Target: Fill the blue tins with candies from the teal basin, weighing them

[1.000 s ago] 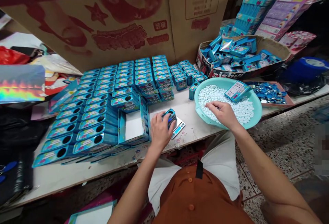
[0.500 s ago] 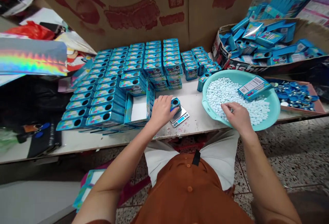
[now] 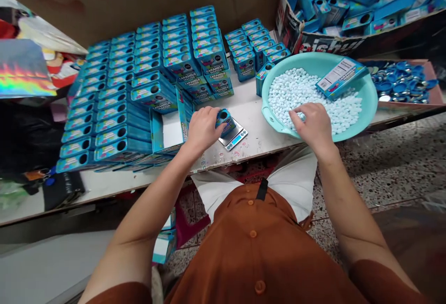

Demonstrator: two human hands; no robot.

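My left hand [image 3: 206, 127] is closed around a small blue candy tin [image 3: 226, 122] with a dark round hole in its top. The tin stands upright on a small digital scale [image 3: 234, 139] with a lit display. Over the turquoise basin [image 3: 372, 109], my right hand [image 3: 312, 125] is curled, thumb and forefinger tips close together at the white candies [image 3: 289, 88]. Whatever lies in its fingertips is too small to make out. Another blue tin [image 3: 339, 78], bigger, rests tilted on the candies at the basin's right side.
Rows of upright blue tins [image 3: 121, 109] and an open display carton [image 3: 174, 129] fill the left of the table. Small tins [image 3: 245, 60] stand behind the scale. A carton [image 3: 296, 25] of loose tins and a pink box [image 3: 439, 74] of blue lids are at right.
The view has shifted, so the table's things sit higher and further left. My left hand still holds the tin on the scale; my right hand stays at the candies, slightly reposed.
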